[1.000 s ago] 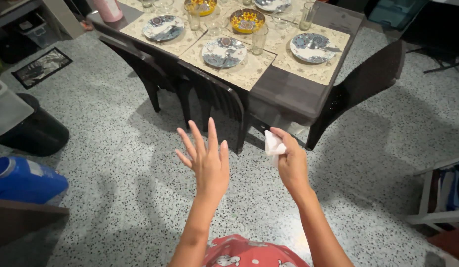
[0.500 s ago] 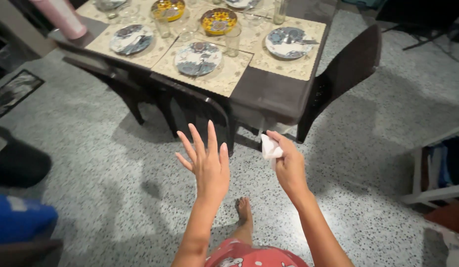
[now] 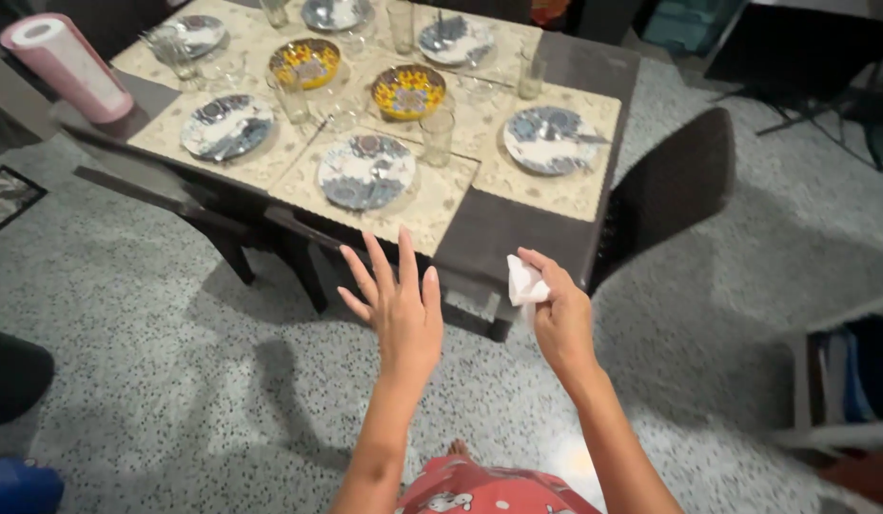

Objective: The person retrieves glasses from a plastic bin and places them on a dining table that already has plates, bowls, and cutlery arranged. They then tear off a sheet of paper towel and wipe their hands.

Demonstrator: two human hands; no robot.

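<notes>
Speckled floor (image 3: 175,381) spreads below a dark table (image 3: 518,224) laid with plates and bowls on mats. Short of the table's near corner, the right hand (image 3: 560,319) pinches a crumpled white tissue (image 3: 524,283) between fingertips; the left hand (image 3: 399,309) is empty, fingers spread.

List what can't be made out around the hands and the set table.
- White tissue: the right hand covers its lower part, so its full shape stays hidden.
- Left hand: only its back shows.
- Table: its far end is cut off by the top edge.
- Glasses: too small to tell their contents.
</notes>
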